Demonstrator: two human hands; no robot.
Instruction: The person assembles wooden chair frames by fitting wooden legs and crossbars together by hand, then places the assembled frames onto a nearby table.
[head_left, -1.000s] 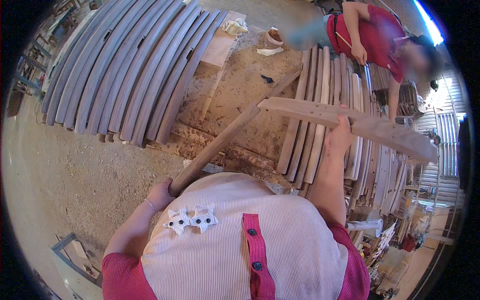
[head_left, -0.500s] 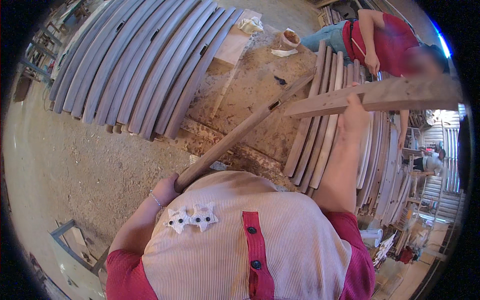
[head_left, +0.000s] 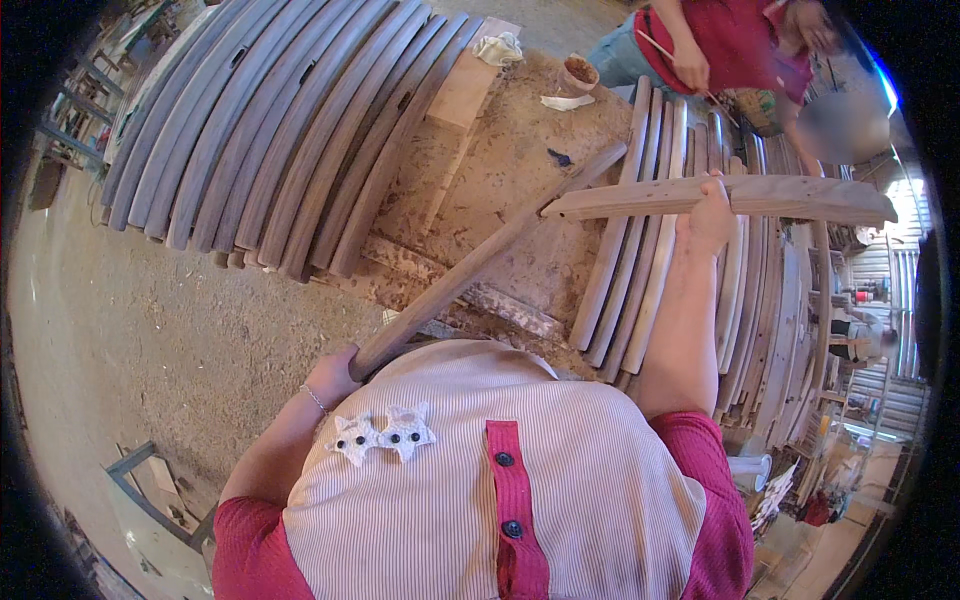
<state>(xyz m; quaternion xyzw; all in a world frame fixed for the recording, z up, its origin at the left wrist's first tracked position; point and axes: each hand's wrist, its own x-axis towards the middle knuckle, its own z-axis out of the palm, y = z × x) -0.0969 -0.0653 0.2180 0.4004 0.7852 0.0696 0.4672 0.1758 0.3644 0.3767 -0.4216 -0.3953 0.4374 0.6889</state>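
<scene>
My left hand is closed around the lower end of a long brown wooden rail, close to my waist. The rail slants up to the right across the bench, its far end by the stacked strips. In my right hand, arm stretched out, is a paler, gently curved wooden slat with small dark holes. Its narrow left end meets the rail near the upper part, over where a slot showed earlier; whether it enters the slot I cannot tell.
Several curved wooden rails lie side by side at the left, some slotted. More wooden strips are stacked at the right. A tub of brown paste and a crumpled cloth sit on the bench. A co-worker in red bends over beyond.
The slat has moved left and levelled out, its left end coming to the rail at the slot. My left hand and the rail have hardly moved. The co-worker has shifted.
</scene>
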